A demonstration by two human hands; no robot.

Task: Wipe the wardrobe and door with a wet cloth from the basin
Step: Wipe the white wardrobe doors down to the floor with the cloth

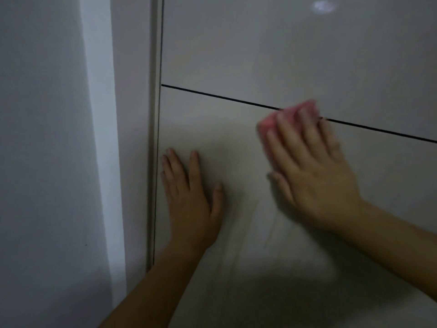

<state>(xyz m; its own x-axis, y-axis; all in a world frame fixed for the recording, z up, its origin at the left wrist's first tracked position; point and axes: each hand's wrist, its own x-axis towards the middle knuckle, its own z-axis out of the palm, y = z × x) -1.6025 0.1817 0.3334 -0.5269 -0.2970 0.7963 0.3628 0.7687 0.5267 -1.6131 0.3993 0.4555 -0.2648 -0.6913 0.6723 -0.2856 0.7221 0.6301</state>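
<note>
The left hand (pixel 191 197) lies flat against the wardrobe (pixel 260 55), fingers straight and slightly spread, thumb out to the side, holding nothing. The right hand (pixel 314 171), blurred, is also flat with fingers extended, and presses a pink cloth (pixel 272 121) onto the glossy front. The cloth shows past the fingertips and beside the index finger.

Under those fingertips and the cloth runs a thin dark horizontal seam (pixel 212 94) between an upper and a lower panel. The left hand rests well below it.

Just beside the left hand's little finger is a narrow vertical gap (pixel 157 162), then a pale upright strip (pixel 132 114), and beyond that a grey wall (pixel 42 138). High above the right hand a spot of glare (pixel 322 6) shines on the upper panel.
</note>
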